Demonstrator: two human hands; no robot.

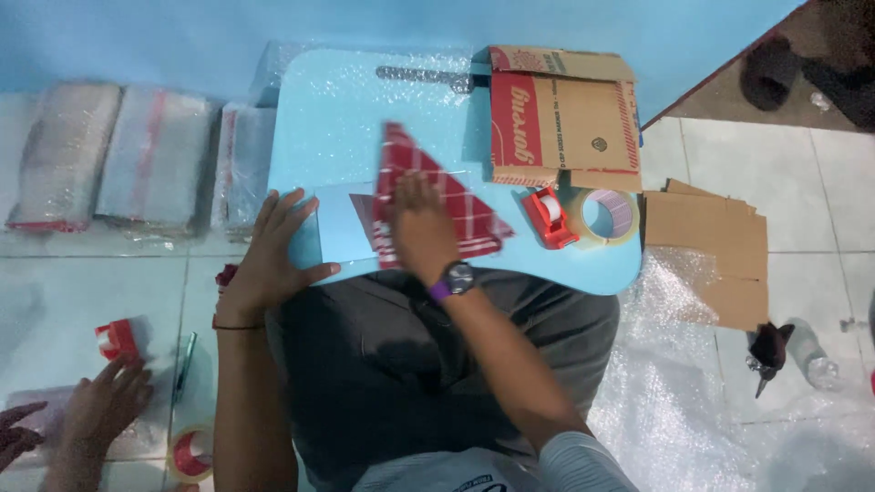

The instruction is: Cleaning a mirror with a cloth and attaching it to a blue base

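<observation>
A red and white checked cloth (456, 196), folded into a triangle, lies on a small light blue table (346, 109) over my lap. My right hand (421, 228) presses flat on the cloth, fingers pointing away from me. My left hand (273, 255) rests open and flat on a pale blue sheet (342, 232) at the table's near left edge, beside the cloth. A dark watch with a purple strap (453, 281) is on my right wrist.
A folded cardboard box (570, 118) lies at the table's right, with a red tape dispenser (549, 217) and tape roll (606, 217) near it. Plastic-wrapped packs (155, 155) line the floor at left. Cardboard pieces (711, 237) and bubble wrap lie at right. Another person's hands (91, 410) show at bottom left.
</observation>
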